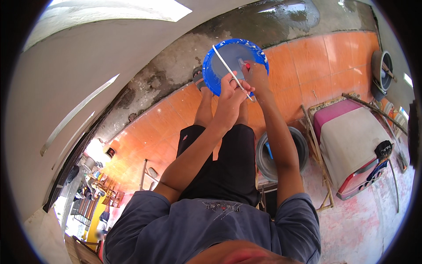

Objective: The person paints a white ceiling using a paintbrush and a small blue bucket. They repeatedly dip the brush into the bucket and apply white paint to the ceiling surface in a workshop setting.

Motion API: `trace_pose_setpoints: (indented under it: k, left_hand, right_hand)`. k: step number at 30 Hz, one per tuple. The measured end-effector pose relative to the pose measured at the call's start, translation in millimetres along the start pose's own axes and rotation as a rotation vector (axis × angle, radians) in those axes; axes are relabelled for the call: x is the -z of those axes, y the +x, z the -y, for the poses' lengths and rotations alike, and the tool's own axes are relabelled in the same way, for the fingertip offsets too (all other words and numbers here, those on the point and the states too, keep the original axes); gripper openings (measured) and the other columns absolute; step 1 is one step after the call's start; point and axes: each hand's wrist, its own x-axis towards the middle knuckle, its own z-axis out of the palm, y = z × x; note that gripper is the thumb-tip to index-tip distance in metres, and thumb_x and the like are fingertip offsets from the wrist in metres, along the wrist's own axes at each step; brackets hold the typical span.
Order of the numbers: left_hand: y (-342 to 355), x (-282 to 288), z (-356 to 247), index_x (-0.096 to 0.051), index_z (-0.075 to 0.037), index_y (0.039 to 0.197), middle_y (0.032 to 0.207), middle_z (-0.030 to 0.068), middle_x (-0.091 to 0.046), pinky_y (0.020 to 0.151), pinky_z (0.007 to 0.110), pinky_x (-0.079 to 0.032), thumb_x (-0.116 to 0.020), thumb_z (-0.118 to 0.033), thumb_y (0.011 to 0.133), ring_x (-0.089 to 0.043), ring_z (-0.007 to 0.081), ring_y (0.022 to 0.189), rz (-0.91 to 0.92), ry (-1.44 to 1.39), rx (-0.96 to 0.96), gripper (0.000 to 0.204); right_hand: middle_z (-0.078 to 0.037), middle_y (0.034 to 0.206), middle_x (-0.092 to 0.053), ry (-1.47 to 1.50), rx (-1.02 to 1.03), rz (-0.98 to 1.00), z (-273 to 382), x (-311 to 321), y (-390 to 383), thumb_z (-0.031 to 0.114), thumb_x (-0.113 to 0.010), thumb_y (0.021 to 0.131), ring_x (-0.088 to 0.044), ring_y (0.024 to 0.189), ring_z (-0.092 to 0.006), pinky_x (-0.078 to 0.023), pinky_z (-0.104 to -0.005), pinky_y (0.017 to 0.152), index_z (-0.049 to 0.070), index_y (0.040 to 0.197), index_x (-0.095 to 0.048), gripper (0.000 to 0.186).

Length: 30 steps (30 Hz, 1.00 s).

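A blue bucket [212, 72] with pale flecks on its rim holds cloudy grey liquid [223, 55] and sits above my legs in the view. A thin white bar [220, 56], apparently its handle, crosses it with a hooked lower end. My left hand [233, 88] is at the bucket's near side, fingers curled on the white bar. My right hand [256, 75] reaches inside the bucket, closed around a small clear object with a red part [247, 66]; its exact kind is hard to make out.
Orange tiles [318, 61] border wet concrete [281, 22]. At right are a grey basin [263, 165], a pale-covered bin [347, 145], wooden poles [314, 145] and stacked tubs [379, 66]. A wall [66, 66] curves along the left; a person [102, 224] and furniture [112, 198] are farther back.
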Motion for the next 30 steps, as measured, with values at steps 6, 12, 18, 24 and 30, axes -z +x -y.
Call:
trace_pose_setpoints:
  k: [6,12,18,24,30]
  left_hand:
    - [4.6,11.8,4.7,-0.018,-0.001,0.143,0.114,0.0143,-0.05,0.106,0.044,-0.043,-0.042,-0.002,0.095,-0.055,0.0318,0.114,-0.037,-0.006,-0.002,0.054]
    - [4.1,17.0,0.5,-0.017,0.0,0.144,0.113,0.0135,-0.051,0.103,0.042,-0.045,-0.043,-0.002,0.095,-0.058,0.0291,0.111,-0.054,0.002,0.013,0.055]
    - [1.2,24.9,1.1,-0.017,0.001,0.144,0.111,0.0122,-0.052,0.101,0.04,-0.046,-0.043,-0.001,0.095,-0.06,0.027,0.108,-0.092,0.075,0.028,0.055]
    - [-1.2,38.7,1.6,-0.018,0.001,0.144,0.11,0.0124,-0.052,0.098,0.039,-0.049,-0.042,0.002,0.094,-0.06,0.0265,0.106,-0.104,0.088,0.032,0.055]
    - [-4.6,39.2,1.3,-0.016,0.003,0.144,0.11,0.0093,-0.05,0.098,0.034,-0.046,-0.042,-0.003,0.096,-0.056,0.019,0.105,-0.076,0.11,0.032,0.055]
  right_hand:
    - [-0.014,0.079,-0.071,0.453,-0.178,-0.042,-3.7,38.7,-15.8,0.021,-0.065,0.093,-0.067,0.068,-0.0179,-0.052,-0.029,0.063,-0.001,0.103,-0.069,0.025]
    - [-0.008,0.079,-0.07,0.875,-0.306,-0.038,-20.1,39.6,-32.8,0.024,-0.065,0.096,-0.064,0.068,-0.0115,-0.048,-0.0234,0.062,-0.002,0.104,-0.068,0.027]
    - [-0.007,0.076,-0.066,0.85,-0.252,-0.162,-17.3,18.6,-49.9,0.026,-0.064,0.097,-0.061,0.071,-0.0113,-0.047,-0.0247,0.063,0.0,0.103,-0.068,0.027]
    - [-0.009,0.072,-0.064,0.619,-0.094,-0.221,-6.4,4.1,-56.3,0.027,-0.061,0.097,-0.062,0.069,-0.0166,-0.048,-0.0295,0.063,0.0,0.1,-0.068,0.028]
    - [-0.012,0.07,-0.065,0.535,-0.136,-0.172,-7.4,-6.1,-51.6,0.027,-0.06,0.097,-0.062,0.066,-0.0247,-0.048,-0.0348,0.064,0.0,0.094,-0.068,0.028]
